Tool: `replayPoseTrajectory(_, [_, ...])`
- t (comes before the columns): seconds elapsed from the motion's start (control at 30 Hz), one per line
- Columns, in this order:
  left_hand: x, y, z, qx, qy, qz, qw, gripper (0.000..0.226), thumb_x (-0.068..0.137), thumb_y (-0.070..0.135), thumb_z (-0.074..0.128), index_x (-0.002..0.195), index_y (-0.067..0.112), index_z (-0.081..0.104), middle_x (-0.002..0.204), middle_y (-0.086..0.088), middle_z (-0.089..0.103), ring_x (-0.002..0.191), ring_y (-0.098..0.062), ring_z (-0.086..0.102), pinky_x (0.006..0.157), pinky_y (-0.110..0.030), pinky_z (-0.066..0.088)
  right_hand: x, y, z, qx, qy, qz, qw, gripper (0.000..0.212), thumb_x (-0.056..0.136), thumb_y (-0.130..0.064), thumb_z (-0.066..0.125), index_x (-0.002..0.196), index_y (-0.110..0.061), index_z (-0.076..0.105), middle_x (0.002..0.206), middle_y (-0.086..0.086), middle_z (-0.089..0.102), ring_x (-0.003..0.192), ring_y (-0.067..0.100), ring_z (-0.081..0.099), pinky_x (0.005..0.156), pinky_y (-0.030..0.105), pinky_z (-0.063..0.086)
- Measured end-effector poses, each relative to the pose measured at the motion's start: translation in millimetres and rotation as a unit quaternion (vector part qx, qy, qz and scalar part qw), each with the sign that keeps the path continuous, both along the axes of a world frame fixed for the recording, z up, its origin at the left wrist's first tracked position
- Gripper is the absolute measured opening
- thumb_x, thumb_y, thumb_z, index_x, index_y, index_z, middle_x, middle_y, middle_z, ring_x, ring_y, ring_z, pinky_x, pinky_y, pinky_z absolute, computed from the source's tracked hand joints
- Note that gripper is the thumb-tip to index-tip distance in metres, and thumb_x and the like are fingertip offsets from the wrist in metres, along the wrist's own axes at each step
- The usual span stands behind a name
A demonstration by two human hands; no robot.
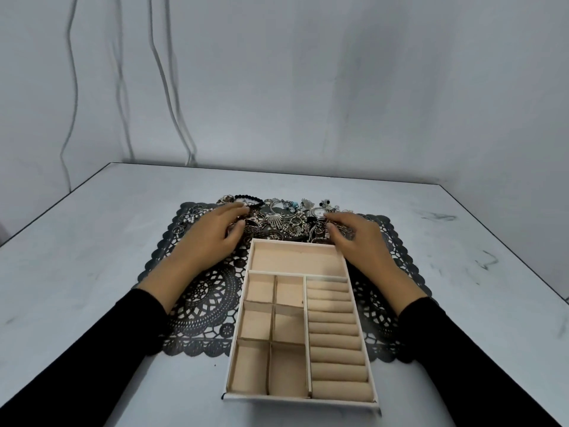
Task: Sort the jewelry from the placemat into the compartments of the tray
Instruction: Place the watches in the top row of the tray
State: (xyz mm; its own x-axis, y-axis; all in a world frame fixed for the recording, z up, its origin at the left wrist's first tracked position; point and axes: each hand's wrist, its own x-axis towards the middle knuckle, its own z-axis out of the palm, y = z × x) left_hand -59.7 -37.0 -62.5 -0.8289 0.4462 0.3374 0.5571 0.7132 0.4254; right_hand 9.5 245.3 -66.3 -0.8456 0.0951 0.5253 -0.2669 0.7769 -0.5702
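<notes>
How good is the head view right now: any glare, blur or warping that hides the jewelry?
Head view: flat, dim, cool light, no glare on the table; wide-angle lens slightly bows its far edge; the tray compartments read crisp; the jewelry pile is soft and tangled, single pieces hard to separate.

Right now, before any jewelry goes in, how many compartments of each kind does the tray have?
Wide compartment at the far end: 1
Small square compartments: 6
Ring-roll section: 1
Total in the tray: 8
</notes>
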Motion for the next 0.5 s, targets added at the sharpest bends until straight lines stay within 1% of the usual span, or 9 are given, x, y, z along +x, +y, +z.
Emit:
replayPoseTrajectory(0.07, [-13,-2,-1,0.004,-0.011,0.010,1.000,0.044,0.100,0.038,0.042,0.137,0.018,0.055,0.146,0.001,0.049,0.134,-0.017,0.045,0.112,-0.036,0.035,-11,4,-2,-0.009,0.002,-0.005,1.000,0.022,0.088,-0.015,0.065,0.109,-0.014,0.071,0.108,-0.001,0.071,0.099,0.006,0.061,0.089,0.009,0.039])
replayPoseTrajectory(0.1, [-19,-3,-1,0.008,-0.018,0.010,1.000,0.042,0.101,0.037,0.044,0.137,0.018,0.055,0.145,0.000,0.050,0.135,-0.017,0.045,0.112,-0.034,0.033,-16,6,-3,-0.011,0.002,-0.008,1.000,0.022,0.089,-0.016,0.065,0.109,-0.015,0.071,0.108,-0.001,0.071,0.100,0.006,0.061,0.089,0.011,0.040])
replayPoseTrajectory(0.2, [-32,-2,1,0.030,-0.047,0.006,0.998,0.036,0.100,0.032,0.048,0.133,0.020,0.059,0.141,0.002,0.055,0.129,-0.016,0.050,0.105,-0.026,0.035,-33,10,-2,-0.016,-0.003,-0.009,1.000,0.020,0.088,-0.018,0.066,0.107,-0.016,0.072,0.107,-0.002,0.071,0.102,0.007,0.062,0.091,0.014,0.043])
replayPoseTrajectory(0.27, [-38,-2,3,0.047,-0.068,0.008,0.997,0.032,0.099,0.031,0.051,0.129,0.024,0.062,0.135,0.005,0.060,0.121,-0.013,0.054,0.098,-0.026,0.038,-43,12,0,-0.024,-0.010,-0.002,1.000,0.018,0.087,-0.018,0.068,0.103,-0.016,0.074,0.105,-0.003,0.072,0.102,0.006,0.063,0.092,0.012,0.043])
replayPoseTrajectory(0.33, [-45,-3,4,0.060,-0.084,0.011,0.995,0.029,0.099,0.030,0.053,0.125,0.027,0.065,0.128,0.007,0.063,0.114,-0.008,0.054,0.092,-0.024,0.038,-52,14,2,-0.029,-0.019,0.008,0.999,0.015,0.084,-0.017,0.071,0.099,-0.015,0.075,0.101,-0.003,0.073,0.098,0.005,0.064,0.090,0.006,0.040])
replayPoseTrajectory(0.37, [-48,-3,5,0.063,-0.091,0.013,0.994,0.027,0.098,0.030,0.054,0.122,0.029,0.066,0.125,0.009,0.064,0.112,-0.005,0.053,0.091,-0.023,0.037,-57,15,3,-0.032,-0.029,0.013,0.999,0.014,0.083,-0.018,0.072,0.097,-0.016,0.076,0.099,-0.004,0.073,0.097,0.004,0.064,0.090,0.006,0.041])
replayPoseTrajectory(0.5, [-63,-11,9,0.043,-0.119,-0.002,0.992,0.022,0.093,0.040,0.061,0.113,0.040,0.069,0.118,0.017,0.067,0.114,-0.003,0.057,0.097,-0.026,0.040,-70,22,6,-0.042,-0.075,0.048,0.995,0.013,0.080,-0.020,0.076,0.093,-0.020,0.077,0.097,-0.007,0.073,0.097,0.000,0.064,0.093,0.012,0.043])
